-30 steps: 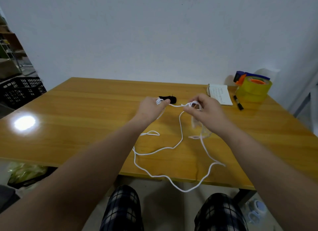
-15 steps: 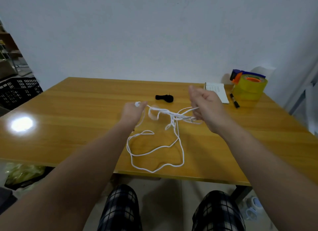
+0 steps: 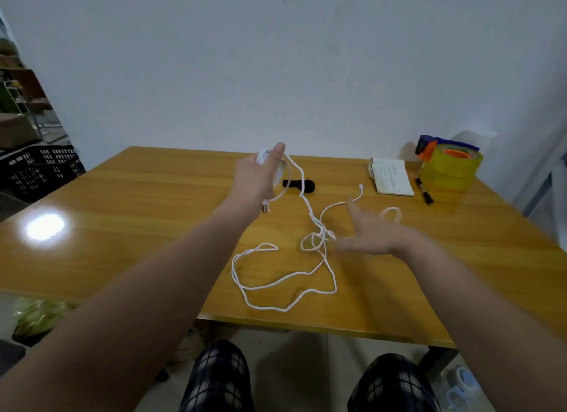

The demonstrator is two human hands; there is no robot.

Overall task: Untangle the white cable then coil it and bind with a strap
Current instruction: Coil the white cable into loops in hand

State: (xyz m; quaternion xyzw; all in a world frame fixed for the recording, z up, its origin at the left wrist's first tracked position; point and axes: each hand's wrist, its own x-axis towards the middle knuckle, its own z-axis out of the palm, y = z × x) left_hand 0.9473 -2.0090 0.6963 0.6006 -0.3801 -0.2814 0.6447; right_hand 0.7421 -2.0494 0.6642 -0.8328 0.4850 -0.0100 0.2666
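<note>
the white cable (image 3: 285,284) is lying in loose loops near the table (image 3: 122,227) edge, snarling into a small knot just left of the right hand (image 3: 372,233), which is hovering spread and empty. farther left, the left hand (image 3: 260,175) is gripping one end raised. being light and limp, it probably wants holding beside the knot. the black strap (image 3: 299,185) is waiting beyond.

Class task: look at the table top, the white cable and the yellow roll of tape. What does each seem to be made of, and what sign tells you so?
Table top: wood or wood veneer, glossy; grain lines and a lamp glare.
White cable: likely plastic-sheathed, matte; bends in soft loops.
Roll of tape: clear yellowish plastic film; translucent.
</note>
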